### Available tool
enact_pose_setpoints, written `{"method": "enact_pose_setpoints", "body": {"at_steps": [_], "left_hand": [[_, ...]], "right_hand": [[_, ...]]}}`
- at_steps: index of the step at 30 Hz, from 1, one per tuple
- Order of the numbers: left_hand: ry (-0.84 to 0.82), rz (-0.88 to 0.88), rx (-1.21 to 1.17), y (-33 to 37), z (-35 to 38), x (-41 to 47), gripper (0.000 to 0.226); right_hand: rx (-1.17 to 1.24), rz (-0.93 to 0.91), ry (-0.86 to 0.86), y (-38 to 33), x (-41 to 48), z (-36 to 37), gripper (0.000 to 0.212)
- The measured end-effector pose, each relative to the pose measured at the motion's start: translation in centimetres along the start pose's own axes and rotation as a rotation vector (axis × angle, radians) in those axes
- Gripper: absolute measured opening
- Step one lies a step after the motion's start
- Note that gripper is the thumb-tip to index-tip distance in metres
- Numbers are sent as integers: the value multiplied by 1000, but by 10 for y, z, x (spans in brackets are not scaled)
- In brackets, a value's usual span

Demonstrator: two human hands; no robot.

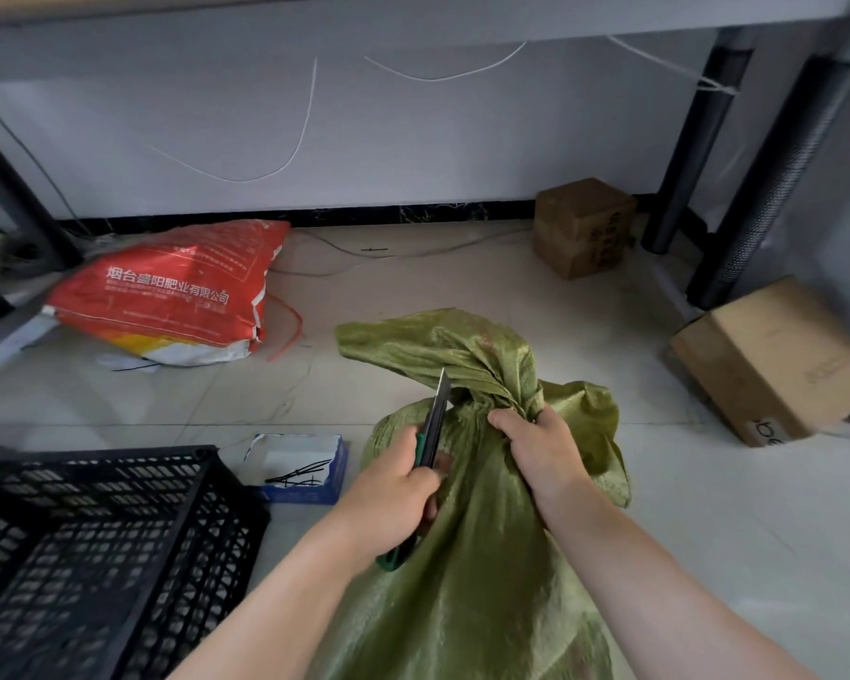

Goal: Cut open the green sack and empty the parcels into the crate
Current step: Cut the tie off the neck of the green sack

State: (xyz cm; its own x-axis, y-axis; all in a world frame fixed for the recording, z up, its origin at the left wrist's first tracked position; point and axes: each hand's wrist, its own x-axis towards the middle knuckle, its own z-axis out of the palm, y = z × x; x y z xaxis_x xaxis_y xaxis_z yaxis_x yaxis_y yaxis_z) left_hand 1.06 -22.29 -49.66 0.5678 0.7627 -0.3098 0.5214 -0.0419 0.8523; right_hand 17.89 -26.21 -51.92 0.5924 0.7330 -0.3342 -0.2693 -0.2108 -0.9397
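Head view, knife at sack neck — crate at lower-left edge

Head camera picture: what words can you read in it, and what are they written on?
"烟台盛阳肥业有限公司": big white characters on the red sack.
Smaller white lines on that sack: too blurred to read.
Dark print on the far brown box: blurred.
Marks on the near cardboard box: partly cut off, unreadable.
Print on the blue box: too small.

My green sack is shiny, crinkled woven plastic; my knife has a dull metal blade; the crate is matt black plastic.
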Motion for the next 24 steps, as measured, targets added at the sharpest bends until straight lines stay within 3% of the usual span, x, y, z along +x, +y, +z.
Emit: {"method": "enact_pose_setpoints", "body": {"at_steps": [7,11,17,22,24], "left_hand": [[-1,-48,-336,1,-1,0,53],[-35,-61,-313,0,-4,2,65],[-48,-54,-276,1,-2,5,59],[-53,-110,-304,-6,-8,5,70],[-90,-153,-209,-12,-12,5,76]], "right_hand": [[-29,-11,-19,-1,-1,1,12],[-30,-15,-23,1,0,3,11],[-23,-3,-18,0,0,4,13],[-31,9,-15,2,2,0,13],[-42,17,-3,2,4,-2,14]]}}
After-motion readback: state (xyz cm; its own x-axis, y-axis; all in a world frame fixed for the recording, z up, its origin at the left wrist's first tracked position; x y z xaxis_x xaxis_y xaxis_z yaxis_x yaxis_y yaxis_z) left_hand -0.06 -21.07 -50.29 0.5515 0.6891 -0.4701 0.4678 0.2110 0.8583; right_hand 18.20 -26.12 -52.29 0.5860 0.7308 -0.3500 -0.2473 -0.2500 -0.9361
